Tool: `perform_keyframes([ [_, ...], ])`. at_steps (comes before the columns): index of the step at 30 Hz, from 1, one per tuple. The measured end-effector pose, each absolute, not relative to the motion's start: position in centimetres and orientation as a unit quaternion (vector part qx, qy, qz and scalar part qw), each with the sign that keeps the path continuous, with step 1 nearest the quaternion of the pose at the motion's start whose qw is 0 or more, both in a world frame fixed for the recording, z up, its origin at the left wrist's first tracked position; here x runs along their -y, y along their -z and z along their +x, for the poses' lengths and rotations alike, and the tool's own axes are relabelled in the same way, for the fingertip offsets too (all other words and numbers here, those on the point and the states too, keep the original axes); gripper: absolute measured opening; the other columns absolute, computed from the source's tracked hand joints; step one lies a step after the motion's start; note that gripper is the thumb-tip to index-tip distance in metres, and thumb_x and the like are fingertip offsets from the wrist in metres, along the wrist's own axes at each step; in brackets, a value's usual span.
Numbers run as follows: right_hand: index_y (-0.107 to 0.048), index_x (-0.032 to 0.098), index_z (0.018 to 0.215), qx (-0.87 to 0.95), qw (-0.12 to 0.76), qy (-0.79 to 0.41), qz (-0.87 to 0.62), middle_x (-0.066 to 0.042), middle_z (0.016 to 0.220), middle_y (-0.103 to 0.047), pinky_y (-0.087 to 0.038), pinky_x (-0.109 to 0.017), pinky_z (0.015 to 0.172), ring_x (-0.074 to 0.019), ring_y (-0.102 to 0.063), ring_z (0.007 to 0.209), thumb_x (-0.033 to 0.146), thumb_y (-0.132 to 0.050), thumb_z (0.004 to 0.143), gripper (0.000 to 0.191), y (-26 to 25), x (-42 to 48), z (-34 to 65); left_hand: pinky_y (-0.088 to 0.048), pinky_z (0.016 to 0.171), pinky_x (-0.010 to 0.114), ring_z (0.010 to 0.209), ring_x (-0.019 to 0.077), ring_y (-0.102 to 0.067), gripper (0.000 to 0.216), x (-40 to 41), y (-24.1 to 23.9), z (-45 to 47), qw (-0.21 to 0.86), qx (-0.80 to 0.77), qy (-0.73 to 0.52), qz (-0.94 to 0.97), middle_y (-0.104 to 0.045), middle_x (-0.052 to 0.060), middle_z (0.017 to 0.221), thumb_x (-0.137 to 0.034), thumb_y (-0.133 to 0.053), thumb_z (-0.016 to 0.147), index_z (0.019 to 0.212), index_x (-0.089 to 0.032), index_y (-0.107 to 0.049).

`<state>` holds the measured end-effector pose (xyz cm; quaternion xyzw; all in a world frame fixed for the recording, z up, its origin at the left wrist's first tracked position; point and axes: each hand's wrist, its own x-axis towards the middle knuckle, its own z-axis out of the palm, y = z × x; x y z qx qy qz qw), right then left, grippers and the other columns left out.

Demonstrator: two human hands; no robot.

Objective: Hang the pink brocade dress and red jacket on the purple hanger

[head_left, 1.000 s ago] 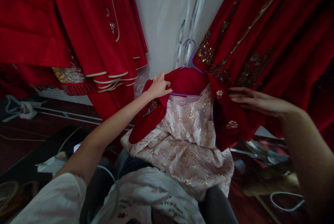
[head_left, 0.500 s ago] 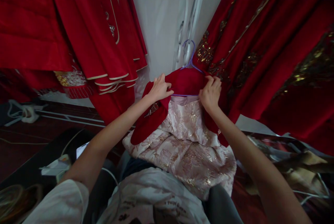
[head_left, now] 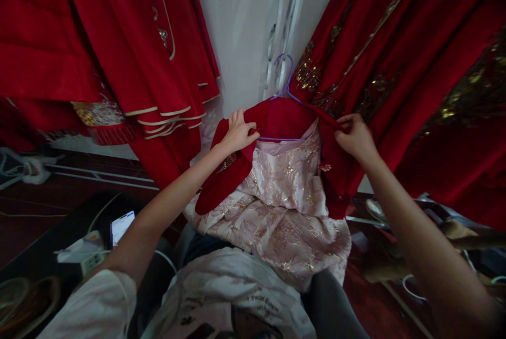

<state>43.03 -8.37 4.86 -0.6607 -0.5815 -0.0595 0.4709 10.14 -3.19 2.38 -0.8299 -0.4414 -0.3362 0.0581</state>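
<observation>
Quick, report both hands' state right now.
Left hand: closed, gripping the red jacket near one shoulder.
Right hand: closed, thumb and fingers pinching the same jacket near its other shoulder.

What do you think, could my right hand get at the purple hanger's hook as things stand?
Probably yes: the hook shows uncovered above the red garment, near your right hand. That hand pinches the garment's edge, so it would likely have to let go, and gold-decorated red cloth hangs alongside.
</observation>
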Motion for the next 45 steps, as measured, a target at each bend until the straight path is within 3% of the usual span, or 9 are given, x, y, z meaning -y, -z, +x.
perform_keyframes([
  [4, -0.056, 0.019, 0.105, 0.555, 0.501, 0.113, -0.655, -0.008, 0.088, -0.064, -0.047, -0.039, 0.079, -0.0238, -0.061, 0.079, 0.024, -0.052, 0.076, 0.029, -3.6, 9.8, 41.4, -0.029, 0.104, 0.051, 0.125, 0.0314, -0.036, 0.017, 4.7, -1.0, 10.1, 0.066, 0.458, 0.382, -0.8, -0.043, 0.014, 0.133, -0.031, -0.049, 0.089, 0.093, -0.019, -0.061],
  [8, -0.057, 0.021, 0.101, 0.624, 0.468, 0.12, -0.614, -0.007, 0.089, -0.065, -0.046, -0.034, 0.075, -0.0233, -0.06, 0.079, 0.039, -0.061, 0.077, 0.03, -3.1, 10.7, 40.5, -0.042, 0.087, 0.038, 0.097, 0.0242, -0.055, 0.019, 5.4, 0.8, 10.4, 0.03, 0.468, 0.397, -0.789, -0.059, 0.011, 0.102, -0.034, -0.048, 0.09, 0.094, -0.017, -0.056],
  [12, -0.056, 0.022, 0.082, 0.689, 0.441, 0.075, -0.57, -0.001, 0.071, -0.058, -0.042, -0.028, 0.066, -0.0167, -0.053, 0.064, 0.048, -0.053, 0.086, 0.026, -3.0, 10.6, 39.3, -0.046, 0.072, 0.027, 0.075, 0.0157, -0.059, 0.01, 4.8, 1.1, 11.9, -0.042, 0.421, 0.44, -0.792, -0.062, 0.002, 0.082, -0.027, -0.058, 0.083, 0.087, -0.018, -0.053],
  [16, -0.049, 0.023, 0.079, 0.72, 0.479, -0.025, -0.501, 0.003, 0.067, -0.05, -0.038, -0.025, 0.058, -0.0125, -0.045, 0.058, 0.051, -0.053, 0.086, 0.029, -2.7, 9.6, 35.5, -0.048, 0.075, 0.026, 0.08, 0.0155, -0.064, 0.009, 4.9, -0.3, 14.8, -0.088, 0.39, 0.487, -0.777, -0.066, 0.003, 0.087, -0.021, -0.06, 0.081, 0.089, -0.019, -0.055],
  [22, -0.046, 0.024, 0.084, 0.694, 0.547, -0.141, -0.446, 0.002, 0.073, -0.054, -0.043, -0.025, 0.059, -0.0126, -0.052, 0.062, 0.047, -0.056, 0.084, 0.026, -0.5, 8.2, 30.5, -0.052, 0.081, 0.029, 0.086, 0.017, -0.067, 0.015, 5.6, 0.2, 16.3, -0.141, 0.383, 0.496, -0.766, -0.07, 0.006, 0.092, -0.009, -0.061, 0.077, 0.089, -0.017, -0.059],
  [27, -0.047, 0.025, 0.093, 0.599, 0.629, -0.24, -0.433, -0.001, 0.091, -0.061, -0.052, -0.028, 0.072, -0.0148, -0.061, 0.082, 0.04, -0.061, 0.078, 0.025, 1.6, 8.4, 30.2, -0.055, 0.076, 0.026, 0.08, 0.0132, -0.068, 0.024, 5.7, 2.0, 15.4, -0.223, 0.386, 0.595, -0.668, -0.069, 0.001, 0.084, -0.023, -0.072, 0.075, 0.092, -0.02, -0.055],
  [31, -0.052, 0.027, 0.105, 0.609, 0.622, -0.289, -0.399, -0.004, 0.103, -0.064, -0.053, -0.033, 0.087, -0.0168, -0.062, 0.098, 0.034, -0.063, 0.075, 0.032, 2.1, 9.3, 30.2, -0.055, 0.078, 0.025, 0.083, 0.0117, -0.068, 0.018, 6.1, 2.5, 15.4, -0.244, 0.357, 0.6, -0.673, -0.069, 0.0, 0.086, -0.016, -0.068, 0.076, 0.088, -0.019, -0.055],
  [45, -0.057, 0.023, 0.096, 0.606, 0.662, -0.179, -0.403, -0.004, 0.101, -0.067, -0.057, -0.032, 0.082, -0.0168, -0.067, 0.09, 0.041, -0.064, 0.082, 0.024, 2.1, 9.3, 29.2, -0.054, 0.074, 0.025, 0.077, 0.0128, -0.066, 0.014, 6.9, 0.8, 14.6, -0.146, 0.312, 0.498, -0.796, -0.068, 0.002, 0.089, -0.016, -0.057, 0.08, 0.093, -0.019, -0.06],
])
